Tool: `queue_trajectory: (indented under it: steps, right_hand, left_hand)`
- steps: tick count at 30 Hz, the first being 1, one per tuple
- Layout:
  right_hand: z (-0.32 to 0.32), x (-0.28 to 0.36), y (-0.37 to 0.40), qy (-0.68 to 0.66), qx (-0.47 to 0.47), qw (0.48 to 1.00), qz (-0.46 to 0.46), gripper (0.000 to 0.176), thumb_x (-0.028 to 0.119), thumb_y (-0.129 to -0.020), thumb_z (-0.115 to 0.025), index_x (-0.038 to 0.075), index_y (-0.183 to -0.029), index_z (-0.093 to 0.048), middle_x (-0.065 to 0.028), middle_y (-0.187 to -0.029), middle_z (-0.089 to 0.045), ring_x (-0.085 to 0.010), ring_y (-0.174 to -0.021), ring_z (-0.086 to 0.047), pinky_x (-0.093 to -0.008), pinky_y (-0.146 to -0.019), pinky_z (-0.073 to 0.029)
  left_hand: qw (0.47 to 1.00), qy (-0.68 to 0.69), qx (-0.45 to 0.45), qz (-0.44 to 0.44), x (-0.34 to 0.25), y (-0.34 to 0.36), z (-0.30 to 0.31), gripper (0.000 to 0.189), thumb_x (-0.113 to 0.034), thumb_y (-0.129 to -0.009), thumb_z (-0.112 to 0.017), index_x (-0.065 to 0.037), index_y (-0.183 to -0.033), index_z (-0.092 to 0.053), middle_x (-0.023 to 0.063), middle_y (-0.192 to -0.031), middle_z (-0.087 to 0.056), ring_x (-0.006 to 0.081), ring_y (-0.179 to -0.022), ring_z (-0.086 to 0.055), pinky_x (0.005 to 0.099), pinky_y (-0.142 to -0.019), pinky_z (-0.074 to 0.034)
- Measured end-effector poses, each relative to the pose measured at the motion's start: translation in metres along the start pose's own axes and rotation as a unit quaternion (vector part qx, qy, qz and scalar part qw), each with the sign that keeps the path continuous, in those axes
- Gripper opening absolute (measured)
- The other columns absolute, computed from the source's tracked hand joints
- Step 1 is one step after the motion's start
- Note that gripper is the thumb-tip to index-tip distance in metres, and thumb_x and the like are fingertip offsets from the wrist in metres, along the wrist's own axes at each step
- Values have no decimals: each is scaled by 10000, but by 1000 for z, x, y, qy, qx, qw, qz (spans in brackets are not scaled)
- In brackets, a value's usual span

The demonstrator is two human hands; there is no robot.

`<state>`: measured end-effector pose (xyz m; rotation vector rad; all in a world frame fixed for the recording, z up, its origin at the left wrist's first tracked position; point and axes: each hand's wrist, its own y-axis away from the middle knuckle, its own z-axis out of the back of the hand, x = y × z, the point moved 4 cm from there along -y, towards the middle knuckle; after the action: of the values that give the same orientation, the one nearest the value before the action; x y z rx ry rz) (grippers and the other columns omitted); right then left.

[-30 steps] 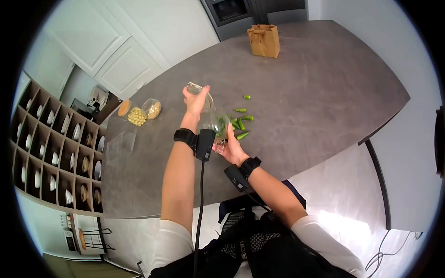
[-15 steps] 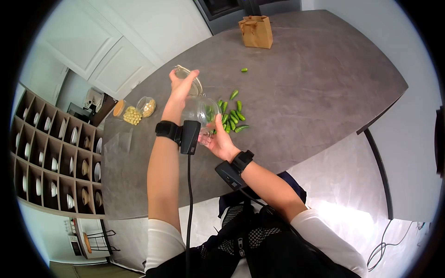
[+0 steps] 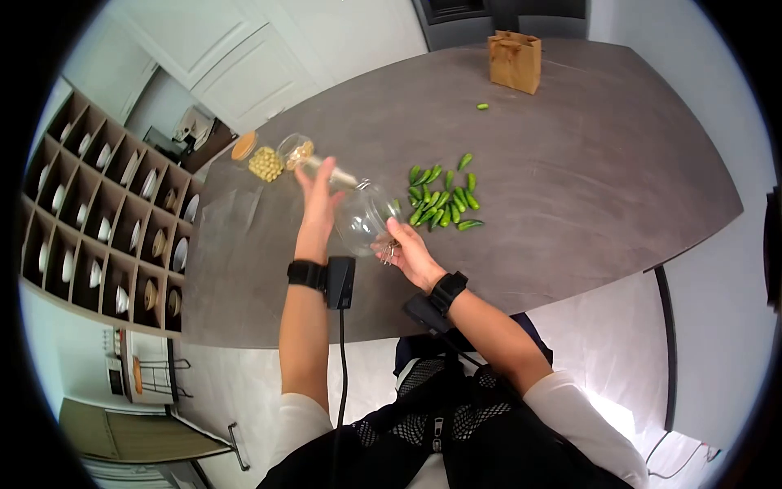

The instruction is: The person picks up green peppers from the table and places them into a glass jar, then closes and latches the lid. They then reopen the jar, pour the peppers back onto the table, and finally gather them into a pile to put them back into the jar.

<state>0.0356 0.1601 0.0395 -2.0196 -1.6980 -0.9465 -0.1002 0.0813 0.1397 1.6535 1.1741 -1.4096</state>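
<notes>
A clear glass jar (image 3: 357, 222) is tilted above the table, just left of the green peppers (image 3: 444, 200). My right hand (image 3: 414, 259) grips it at the right side, by the wire clasp (image 3: 388, 253). The hinged glass lid (image 3: 338, 173) stands swung away from the mouth, seen nearly edge-on and blurred. Around the lid's edge are the fingers and thumb of my left hand (image 3: 316, 200), slightly smeared by motion. Several peppers lie in a loose cluster on the table, and a single one (image 3: 482, 106) sits farther off.
A brown paper bag (image 3: 515, 65) stands at the far side of the grey table (image 3: 586, 155). Beyond my left hand are a jar of pale nuts (image 3: 266, 164), a wooden lid (image 3: 243, 145) and another glass jar (image 3: 295, 151). A shelf of bowls (image 3: 106, 220) stands at the left.
The jar has moved left, away from the peppers and closer to me. Its lid and my left hand have come lower and turned. My head view has shifted too.
</notes>
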Motion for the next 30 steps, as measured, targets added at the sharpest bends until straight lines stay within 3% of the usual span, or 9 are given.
queue_trajectory:
  steps: [4,6,10,13,16,19,21,27,30]
  right_hand:
    - [-17,-25,1,-154,16,987,-31,397,455,-823,-525,86,-946,-450,-64,-904,-528,-180,-808,-558,-321,-747,-473]
    - [-14,-13,3,-132,-11,991,11,357,408,-809,-577,91,-922,-456,-58,-875,-531,-158,-779,-547,-304,-722,-465]
    - [15,6,-8,162,-76,980,83,456,399,-674,-718,51,-838,-473,-108,-918,-511,-154,-664,-504,-237,-639,-426]
    - [10,19,-6,461,-136,848,222,457,347,-656,-745,31,-838,-470,-83,-841,-524,-173,-740,-528,-277,-678,-442]
    - [-17,26,7,534,-122,813,196,488,355,-602,-768,38,-834,-479,-141,-1003,-446,-263,-786,-537,-337,-718,-460]
    - [-26,16,0,595,-83,773,201,468,339,-600,-763,58,-850,-485,-165,-1061,-413,-336,-907,-515,-384,-751,-461]
    - [-32,16,-1,655,-69,720,217,456,326,-607,-759,61,-856,-484,-173,-1072,-408,-357,-935,-506,-392,-755,-460]
    - [-31,17,-12,685,-57,674,272,461,313,-607,-756,57,-881,-487,-182,-1082,-412,-371,-942,-501,-408,-754,-459]
    - [-29,22,-23,697,-37,678,229,493,340,-605,-751,53,-912,-492,-184,-1094,-413,-365,-947,-494,-413,-776,-440]
  left_hand:
    - [976,-216,3,13,-25,-7,-36,804,-372,-712,-631,-194,-1335,-154,104,-1261,-311,282,-1118,-386,435,-848,-364]
    - [993,-110,27,17,-18,-9,-29,757,-346,-731,-609,-201,-1328,-168,108,-1258,-312,300,-1114,-390,453,-859,-364]
    - [979,195,56,16,22,-11,6,523,-322,-797,-508,-99,-1235,-327,128,-1205,-387,315,-1127,-406,470,-888,-377]
    - [945,327,13,13,40,8,31,499,-309,-828,-442,-154,-1272,-275,148,-1202,-392,343,-1120,-405,494,-905,-378]
    - [911,409,-44,15,63,20,62,482,-331,-855,-390,-44,-1235,-319,165,-1172,-431,333,-1124,-418,469,-921,-386]
    - [908,387,-159,26,85,31,87,479,-320,-877,-356,30,-1202,-340,176,-1138,-461,319,-1110,-437,448,-937,-391]
    - [913,370,-165,33,100,31,103,443,-301,-905,-345,26,-1205,-329,183,-1176,-431,310,-1118,-432,440,-934,-401]
    - [933,302,-190,54,129,27,121,420,-308,-914,-367,-15,-1212,-325,166,-1172,-436,283,-1067,-476,402,-897,-437]
    - [951,219,-199,87,124,29,114,442,-346,-907,-371,-32,-1215,-326,159,-1117,-481,272,-981,-530,382,-841,-465]
